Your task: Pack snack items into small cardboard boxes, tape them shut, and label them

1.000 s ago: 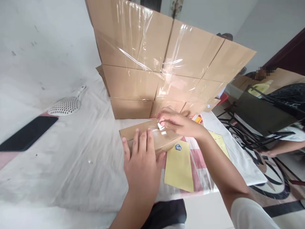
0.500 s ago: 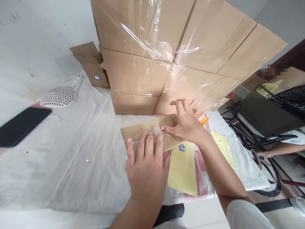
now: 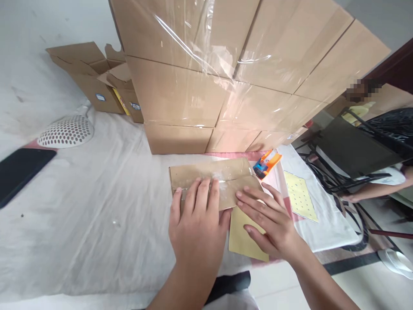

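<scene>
A flat cardboard box [image 3: 209, 169] lies on the cloth-covered table, its two long flaps meeting along a seam with clear tape across part of it. My left hand [image 3: 197, 224] rests on the near left of the box, fingers stretched out and slightly spread. My right hand [image 3: 271, 219] lies with its fingers flat on the near right end of the box, thumb apart. Under the box's near side and my right hand is a yellow sheet [image 3: 245, 239]. An orange and blue tape dispenser [image 3: 267, 164] sits just beyond the box's right end.
Stacked cardboard boxes wrapped in clear film [image 3: 180, 94] rise behind. At left are open cartons [image 3: 93, 86], a white perforated scoop [image 3: 67, 131] and a black phone [image 3: 22, 172]. A dotted yellow sheet [image 3: 300, 196] lies right. Another person's arm [image 3: 377, 187] shows beside a dark chair [image 3: 361, 142].
My right hand has moved from the box's far right corner toward me and flattened on its near right end. The right end now lies closed flat. The tape dispenser has come into fuller view.
</scene>
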